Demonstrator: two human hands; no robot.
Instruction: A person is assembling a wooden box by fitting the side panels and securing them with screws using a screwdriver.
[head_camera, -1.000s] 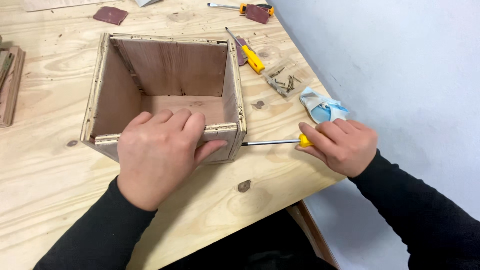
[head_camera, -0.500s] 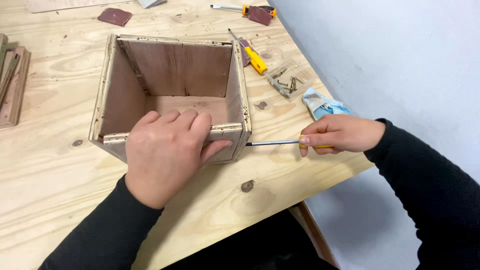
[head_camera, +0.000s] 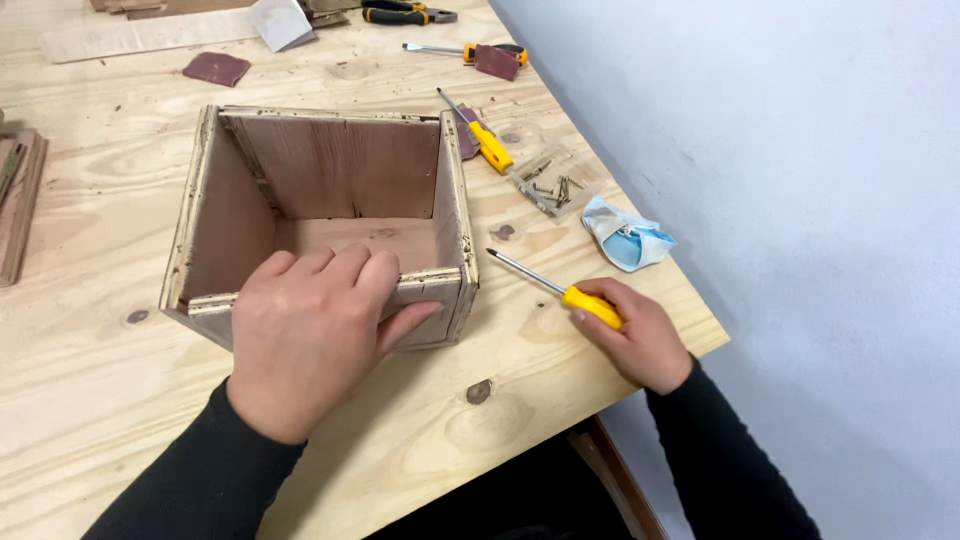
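An open-topped plywood box (head_camera: 330, 170) stands on the plywood table (head_camera: 100, 400). My left hand (head_camera: 315, 335) grips the box's near wall, fingers hooked over the rim and thumb against the outside. My right hand (head_camera: 630, 335) rests on the table to the right of the box and holds a yellow-handled screwdriver (head_camera: 555, 287). Its steel shaft points up and to the left, and the tip lies just clear of the box's right near corner.
A second yellow-handled screwdriver (head_camera: 480, 135) lies behind the box's right wall. Loose screws (head_camera: 555, 187) and a crumpled blue face mask (head_camera: 625, 235) lie near the table's right edge. Sandpaper pieces (head_camera: 215, 68), pliers (head_camera: 405, 14) and wood strips (head_camera: 15, 200) lie farther off.
My right hand has drawn the screwdriver away from the box's right wall and lowered it to the table. The shaft now points up-left instead of level. My left hand has stayed on the box.
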